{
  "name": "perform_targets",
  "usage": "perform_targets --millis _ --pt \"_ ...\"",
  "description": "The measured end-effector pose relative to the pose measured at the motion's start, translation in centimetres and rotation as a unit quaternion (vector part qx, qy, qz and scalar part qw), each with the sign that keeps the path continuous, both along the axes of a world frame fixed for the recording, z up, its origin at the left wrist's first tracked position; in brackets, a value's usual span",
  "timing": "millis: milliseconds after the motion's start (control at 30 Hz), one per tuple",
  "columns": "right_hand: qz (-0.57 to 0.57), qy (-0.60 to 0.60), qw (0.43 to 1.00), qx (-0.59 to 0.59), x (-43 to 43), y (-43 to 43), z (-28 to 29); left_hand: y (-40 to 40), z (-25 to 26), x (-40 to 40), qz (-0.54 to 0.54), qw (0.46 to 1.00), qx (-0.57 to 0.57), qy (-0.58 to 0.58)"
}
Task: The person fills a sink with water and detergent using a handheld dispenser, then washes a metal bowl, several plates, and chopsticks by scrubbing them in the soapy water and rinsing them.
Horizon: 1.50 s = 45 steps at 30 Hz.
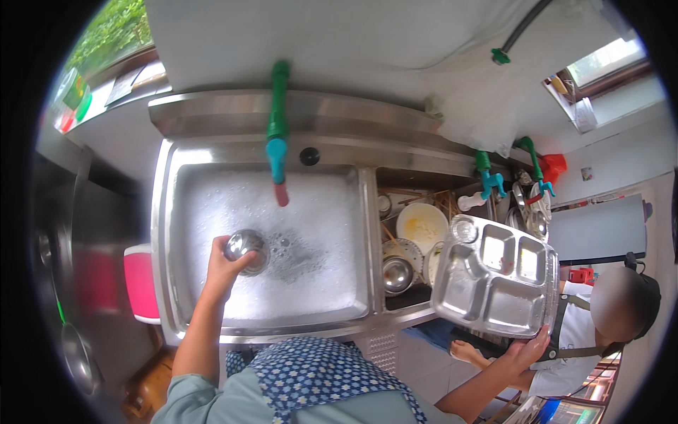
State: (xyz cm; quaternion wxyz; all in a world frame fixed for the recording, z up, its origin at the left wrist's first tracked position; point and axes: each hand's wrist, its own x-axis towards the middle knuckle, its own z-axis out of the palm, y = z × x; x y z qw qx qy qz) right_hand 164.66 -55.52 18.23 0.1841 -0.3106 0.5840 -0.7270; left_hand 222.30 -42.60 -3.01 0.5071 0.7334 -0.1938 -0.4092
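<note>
My left hand (225, 262) grips a small stainless steel bowl (246, 248) by its side, thumb across it, over the foamy water (212, 212) of the large sink basin (365, 249). A dark patch with bubbles lies in the foam just right of the bowl. Off to the right, my right hand (527, 347) holds a stainless steel compartment tray (487, 286) by its near edge. The tray is raised, and its hollows face me. It hides part of the second basin (408, 303), which holds dirty dishes.
A green pipe tap with a blue handle (276, 153) reaches over the foam. In the second basin lie a white bowl (422, 225), a steel bowl (397, 274) and chopsticks. A person (572, 318) in a cap stands close behind the tray. More taps (492, 183) line the wall.
</note>
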Motion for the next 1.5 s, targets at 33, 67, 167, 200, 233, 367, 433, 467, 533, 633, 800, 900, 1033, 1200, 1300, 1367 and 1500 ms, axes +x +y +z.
perform_targets --millis 33,67,167,200,233,367,433,467,533,633,800,900,1033,1200,1300,1367,1500 --pt "0.032 -0.006 0.999 0.031 1.6 0.7 -0.4 0.0 0.1 0.4 0.013 0.999 -0.01 0.03" --pt "0.07 -0.023 0.996 0.05 3.6 0.7 -1.4 0.2 0.3 0.8 0.025 0.999 -0.014 0.04" --pt "0.137 -0.04 0.986 0.089 14.4 0.2 -5.1 0.4 0.4 2.2 0.032 0.998 -0.034 0.045" --pt "0.156 -0.026 0.982 0.103 17.9 0.1 -6.9 0.6 0.5 2.5 0.036 0.997 -0.047 0.042" --pt "0.177 -0.013 0.977 0.117 21.5 0.0 -8.9 1.1 0.6 2.8 0.031 0.998 -0.048 0.038" --pt "0.242 0.144 0.93 0.236 30.3 1.2 -18.1 1.7 2.1 2.9 0.058 0.996 -0.049 0.052" --pt "0.307 0.065 0.888 0.336 31.3 1.9 -23.8 2.0 2.6 2.4 0.057 0.997 -0.044 0.031" --pt "0.358 0.023 0.857 0.37 32.2 2.3 -25.1 2.4 2.6 2.2 0.061 0.996 -0.057 0.029" --pt "0.46 0.05 0.797 0.389 32.1 3.0 -26.5 3.2 3.5 1.8 0.059 0.996 -0.06 0.024" --pt "0.532 0.212 0.742 0.349 27.8 0.5 -25.7 4.4 3.5 1.5 0.067 0.997 -0.036 -0.001" --pt "0.352 0.468 0.79 0.18 19.5 -12.9 -22.7 4.8 4.3 -0.7 0.076 0.997 -0.009 0.002" --pt "0.42 0.503 0.678 0.333 13.8 -17.4 -25.1 4.7 4.7 -2.3 0.083 0.996 0.016 -0.027" --pt "0.598 0.481 0.437 0.47 11.7 -18.3 -26.3 6.2 4.5 -4.5 0.126 0.992 0.013 -0.02" --pt "0.629 0.427 0.399 0.513 11.8 -18.8 -26.7 6.6 4.2 -6.8 0.163 0.986 0.029 0.01" --pt "0.632 0.386 0.432 0.516 9.0 -19.1 -31.0 5.1 4.1 -7.2 0.161 0.987 0.012 0.018" --pt "0.628 0.4 0.456 0.487 7.9 -18.6 -32.4 4.4 4.7 -7.5 0.154 0.988 0.025 0.015" --pt "0.553 0.434 0.588 0.4 9.7 -16.4 -29.7 4.5 5.6 -7.3 0.169 0.985 0.013 -0.009"
